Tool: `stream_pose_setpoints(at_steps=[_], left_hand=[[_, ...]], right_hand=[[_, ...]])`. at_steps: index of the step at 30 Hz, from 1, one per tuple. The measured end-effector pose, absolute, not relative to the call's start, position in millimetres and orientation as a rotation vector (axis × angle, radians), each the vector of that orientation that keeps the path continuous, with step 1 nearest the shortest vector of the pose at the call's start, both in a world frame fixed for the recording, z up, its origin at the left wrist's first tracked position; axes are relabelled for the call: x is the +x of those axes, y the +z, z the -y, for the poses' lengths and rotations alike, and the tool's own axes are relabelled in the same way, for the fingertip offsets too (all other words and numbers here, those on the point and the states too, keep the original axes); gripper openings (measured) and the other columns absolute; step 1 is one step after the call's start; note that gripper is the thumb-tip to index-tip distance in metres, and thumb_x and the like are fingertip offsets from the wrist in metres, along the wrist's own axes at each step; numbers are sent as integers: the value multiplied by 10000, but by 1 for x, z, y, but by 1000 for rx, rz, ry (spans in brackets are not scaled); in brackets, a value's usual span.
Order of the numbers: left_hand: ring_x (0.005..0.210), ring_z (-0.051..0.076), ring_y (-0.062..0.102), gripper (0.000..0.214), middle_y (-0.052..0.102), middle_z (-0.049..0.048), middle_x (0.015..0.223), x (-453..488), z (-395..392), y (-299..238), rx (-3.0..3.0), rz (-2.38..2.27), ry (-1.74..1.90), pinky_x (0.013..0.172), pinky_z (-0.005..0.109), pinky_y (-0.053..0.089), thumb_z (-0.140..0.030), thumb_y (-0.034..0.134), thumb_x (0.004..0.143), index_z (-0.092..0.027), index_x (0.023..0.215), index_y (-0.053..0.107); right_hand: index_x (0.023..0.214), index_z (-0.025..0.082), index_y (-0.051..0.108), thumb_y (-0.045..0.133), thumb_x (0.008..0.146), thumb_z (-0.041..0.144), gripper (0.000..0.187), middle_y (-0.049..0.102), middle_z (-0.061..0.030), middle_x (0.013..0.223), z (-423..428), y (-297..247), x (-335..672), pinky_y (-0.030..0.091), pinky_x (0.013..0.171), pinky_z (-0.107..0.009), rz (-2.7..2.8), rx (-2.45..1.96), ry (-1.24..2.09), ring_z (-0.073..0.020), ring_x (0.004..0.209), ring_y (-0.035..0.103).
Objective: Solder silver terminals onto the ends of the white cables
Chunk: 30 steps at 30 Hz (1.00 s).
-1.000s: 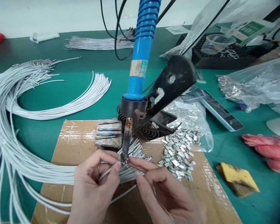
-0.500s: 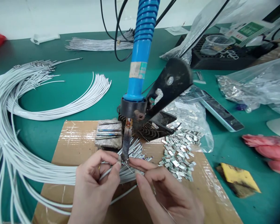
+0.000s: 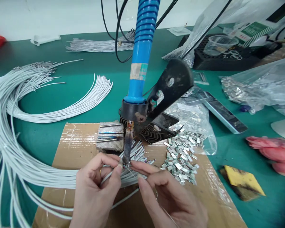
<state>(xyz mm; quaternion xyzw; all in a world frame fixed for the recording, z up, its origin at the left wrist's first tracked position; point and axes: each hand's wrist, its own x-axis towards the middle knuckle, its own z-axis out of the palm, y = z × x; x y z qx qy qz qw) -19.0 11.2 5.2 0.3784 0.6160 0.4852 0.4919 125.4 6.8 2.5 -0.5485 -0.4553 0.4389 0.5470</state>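
Hardly anything had moved in the last half second: both hands held their spot under the soldering iron (image 3: 139,63), and only the view drifted slightly. The left hand (image 3: 97,190) pinched a white wire (image 3: 108,177) between thumb and forefinger, with the wire's end right at the tip (image 3: 127,148), over the cardboard (image 3: 73,142). The right hand (image 3: 168,196) pinched something fine just beside it, too thin to identify. The danger, as I judged it, was fingers that close to hot metal: one small slip could burn them, and lingering could scorch the wire's coating. The contact point sat hidden behind the tip and fingers, and both wrists ran off the bottom edge.
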Motion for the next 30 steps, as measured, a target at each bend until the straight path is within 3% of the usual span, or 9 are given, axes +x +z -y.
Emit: stream_pose_setpoints(at_steps=[9,16,21,30], left_hand=[[531,54,569,140,777,25,970,-20,-11,1,872,-1461,1174,623,168,525,-220,752,913,-199,779,716],[511,50,552,135,780,31,973,-20,-10,1,854,-1459,1179,581,163,504,-215,754,909,-197,780,720],[567,87,636,133,785,46,947,-19,-10,2,846,-1474,1203,520,146,471,-193,757,888,-192,759,724],[626,88,699,131,794,26,975,-17,-10,1,813,-1444,1193,597,130,518,-191,737,916,-202,788,712]], right_hand=[[684,241,651,741,876,182,220,846,23,991,-5,1,125,569,783,-127,1088,-1318,1015,-110,803,797],[679,241,646,741,877,196,224,846,29,996,-4,1,124,569,761,-127,1076,-1340,1014,-108,779,794],[687,241,648,734,869,172,213,849,24,988,-5,-2,125,573,747,-136,1115,-1321,978,-114,760,797],[682,240,643,751,852,159,217,849,24,978,-4,-3,122,568,735,-112,1095,-1327,957,-97,742,789]])
